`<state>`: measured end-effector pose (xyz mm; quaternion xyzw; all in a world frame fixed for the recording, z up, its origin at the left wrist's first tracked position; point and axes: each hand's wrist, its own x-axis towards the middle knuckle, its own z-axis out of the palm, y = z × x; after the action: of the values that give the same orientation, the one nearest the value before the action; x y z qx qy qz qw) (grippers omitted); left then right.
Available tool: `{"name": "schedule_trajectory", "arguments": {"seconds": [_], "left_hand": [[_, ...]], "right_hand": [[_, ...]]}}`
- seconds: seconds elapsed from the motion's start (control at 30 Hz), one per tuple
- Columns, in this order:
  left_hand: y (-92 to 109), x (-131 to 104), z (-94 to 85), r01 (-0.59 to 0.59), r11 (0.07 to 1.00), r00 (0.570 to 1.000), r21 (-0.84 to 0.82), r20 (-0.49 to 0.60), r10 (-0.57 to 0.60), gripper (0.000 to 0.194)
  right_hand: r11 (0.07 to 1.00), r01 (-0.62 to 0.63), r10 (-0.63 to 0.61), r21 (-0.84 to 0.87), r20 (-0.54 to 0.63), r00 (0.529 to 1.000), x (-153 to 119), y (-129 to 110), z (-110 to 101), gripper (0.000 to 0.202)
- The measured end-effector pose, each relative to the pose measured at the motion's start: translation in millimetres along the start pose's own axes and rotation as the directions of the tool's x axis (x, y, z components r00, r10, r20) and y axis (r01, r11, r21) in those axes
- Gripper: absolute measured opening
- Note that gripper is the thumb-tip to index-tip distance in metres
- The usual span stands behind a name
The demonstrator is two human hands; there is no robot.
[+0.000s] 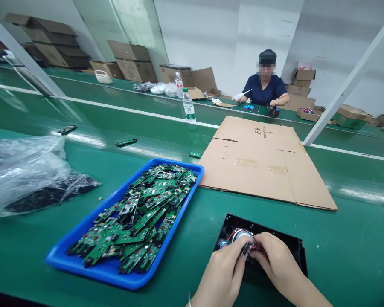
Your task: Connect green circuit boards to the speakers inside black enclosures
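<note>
Low in the view on the right, a black plastic housing (289, 251) lies on the green table. A round silver part (243, 234), which looks like a speaker back, sits in it with red wires around its edge and a small blue piece (223, 244) beside it. My left hand (222, 268) is closed on a small circuit board (245, 249), seen nearly edge-on above the housing. My right hand (277, 258) meets it from the right, thumb and fingers pinched close to the board and wires. What lies between those fingertips is hidden.
Left of the hands stands a blue tray (176, 232) heaped with green circuit boards (141, 209). A flattened cardboard sheet (259, 162) lies behind the housing. Plastic bags (28, 170) are at far left. A water bottle (188, 105) and a seated person (265, 87) are across the line.
</note>
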<state>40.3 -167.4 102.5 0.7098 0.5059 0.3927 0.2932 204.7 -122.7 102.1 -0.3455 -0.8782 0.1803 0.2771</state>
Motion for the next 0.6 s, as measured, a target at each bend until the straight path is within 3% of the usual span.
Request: {"name": "schedule_trajectory", "arguments": {"seconds": [0.13, 0.37, 0.5, 0.6], "left_hand": [[2, 3, -1.8, -0.052, 0.998, 0.999, -0.023, -0.015, 0.052, 0.038], [4, 5, -3.6, 0.004, 0.974, 0.999, -0.225, 0.035, 0.004, 0.039], [4, 0, 4.9, 0.176, 0.921, 0.983, -0.348, 0.021, -0.18, 0.03], [5, -1, 5.9, 0.278, 0.878, 0.957, -0.389, 0.037, -0.286, 0.028]], "right_hand": [[1.0, 0.012, -0.012, -0.02, 0.022, 1.0, 0, 3, -1, 0.02], [1.0, -0.007, 0.009, -0.03, 0.073, 0.997, 0, 2, -1, 0.028], [0.999, -0.05, 0.05, 0.002, 0.114, 0.992, 0, 1, -14, 0.024], [0.988, -0.077, 0.094, -0.137, 0.116, 0.989, -5, 2, -35, 0.027]]}}
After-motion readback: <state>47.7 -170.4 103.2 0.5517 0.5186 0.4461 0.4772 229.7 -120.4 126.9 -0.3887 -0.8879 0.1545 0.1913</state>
